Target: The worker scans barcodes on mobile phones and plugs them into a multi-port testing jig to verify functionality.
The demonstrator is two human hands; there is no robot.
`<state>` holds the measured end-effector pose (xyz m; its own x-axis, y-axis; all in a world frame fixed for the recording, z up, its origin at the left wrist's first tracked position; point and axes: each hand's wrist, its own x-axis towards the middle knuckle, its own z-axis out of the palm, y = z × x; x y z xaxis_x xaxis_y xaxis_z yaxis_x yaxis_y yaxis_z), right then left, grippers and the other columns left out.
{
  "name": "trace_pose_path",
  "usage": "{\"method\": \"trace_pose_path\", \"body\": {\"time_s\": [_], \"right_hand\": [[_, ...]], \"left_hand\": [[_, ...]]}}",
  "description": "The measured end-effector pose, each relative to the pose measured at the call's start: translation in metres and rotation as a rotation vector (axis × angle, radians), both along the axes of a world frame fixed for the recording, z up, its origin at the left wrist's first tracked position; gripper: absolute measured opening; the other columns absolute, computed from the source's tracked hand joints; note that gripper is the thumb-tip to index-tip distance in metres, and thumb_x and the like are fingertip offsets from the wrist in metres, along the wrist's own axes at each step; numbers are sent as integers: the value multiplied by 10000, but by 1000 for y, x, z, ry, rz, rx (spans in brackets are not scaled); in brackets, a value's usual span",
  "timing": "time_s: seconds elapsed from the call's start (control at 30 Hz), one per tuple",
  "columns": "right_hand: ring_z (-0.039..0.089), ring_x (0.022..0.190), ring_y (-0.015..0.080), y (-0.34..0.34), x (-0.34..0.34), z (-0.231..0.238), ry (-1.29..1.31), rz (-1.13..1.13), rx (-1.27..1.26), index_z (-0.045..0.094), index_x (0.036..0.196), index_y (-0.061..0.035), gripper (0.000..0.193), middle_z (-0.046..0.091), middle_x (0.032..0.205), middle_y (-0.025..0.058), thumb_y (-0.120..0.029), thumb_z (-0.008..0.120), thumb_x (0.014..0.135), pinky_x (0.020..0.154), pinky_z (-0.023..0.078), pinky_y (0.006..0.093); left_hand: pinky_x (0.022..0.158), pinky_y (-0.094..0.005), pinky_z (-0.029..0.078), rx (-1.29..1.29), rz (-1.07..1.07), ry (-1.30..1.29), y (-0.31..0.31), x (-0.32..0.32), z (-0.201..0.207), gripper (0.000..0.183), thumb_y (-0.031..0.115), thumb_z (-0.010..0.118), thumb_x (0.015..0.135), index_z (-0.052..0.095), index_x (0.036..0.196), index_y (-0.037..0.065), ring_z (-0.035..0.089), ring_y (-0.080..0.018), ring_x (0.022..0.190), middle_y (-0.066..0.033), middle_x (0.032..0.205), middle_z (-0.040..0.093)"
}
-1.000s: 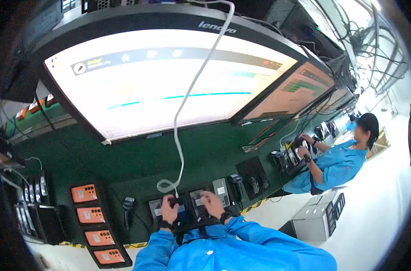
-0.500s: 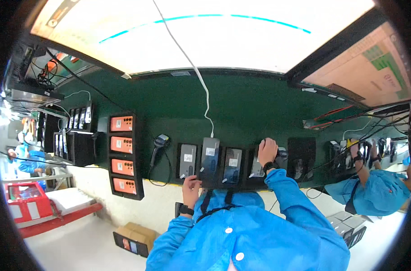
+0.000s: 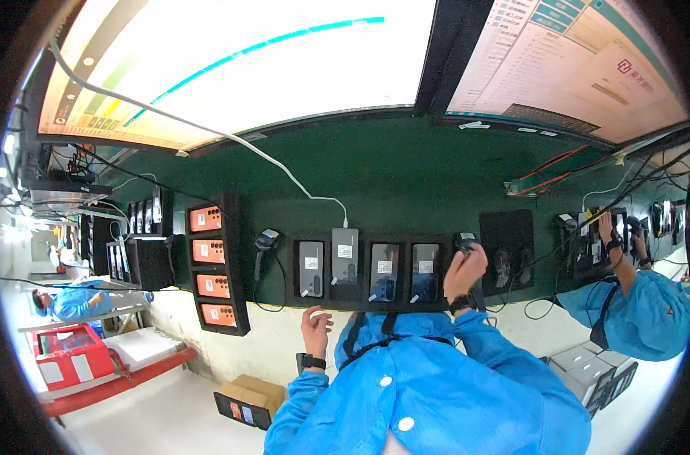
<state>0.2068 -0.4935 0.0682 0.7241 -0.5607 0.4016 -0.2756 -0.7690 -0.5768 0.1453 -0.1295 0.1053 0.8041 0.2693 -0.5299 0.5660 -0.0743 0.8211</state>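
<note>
My right hand (image 3: 464, 274) is closed around a dark barcode scanner (image 3: 464, 241) at the right end of a black tray (image 3: 364, 302); its handle is mostly hidden by the hand. Several grey phones with white labels lie in the tray: a leftmost phone (image 3: 311, 280), a phone with a white cable (image 3: 345, 265) plugged into its far end, sitting farther out than the rest, a third phone (image 3: 384, 284), and a rightmost phone (image 3: 425, 284) beside my right hand. At the tray's near edge, below the leftmost phone, my left hand (image 3: 315, 331) holds nothing, its fingers loosely bent and apart.
Another scanner (image 3: 266, 243) with a coiled cable stands left of the tray, beside a black rack of orange phones (image 3: 217, 285). Large monitors (image 3: 284, 83) line the back. Right are a black mat (image 3: 507, 227) and a co-worker's arm (image 3: 621, 254). Cardboard boxes (image 3: 250, 394) stand below.
My right hand has left the rightmost phone and closed on the scanner beside it. The view has turned right. My left hand stays near the tray's edge.
</note>
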Motion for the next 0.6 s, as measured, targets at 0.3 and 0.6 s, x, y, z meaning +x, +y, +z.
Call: {"method": "trace_pose_path", "body": {"time_s": [0.3, 0.6], "right_hand": [[507, 564, 128, -43, -29, -29, 175, 33, 1048, 385, 1016, -48, 391, 505, 804, 52, -70, 690, 772, 399, 420, 264], [521, 559, 119, 86, -65, -5, 349, 176, 1137, 406, 998, -73, 346, 574, 803, 54, 4, 646, 760, 410, 426, 260]], "left_hand": [[596, -254, 488, -57, -153, -31, 4, 20, -1, 243, 94, 560, 903, 532, 1142, 61, 639, -139, 737, -86, 896, 688], [605, -240, 483, -274, -277, -113, -11, 55, -24, 194, 58, 564, 890, 572, 1084, 51, 614, -118, 713, -71, 876, 675]]}}
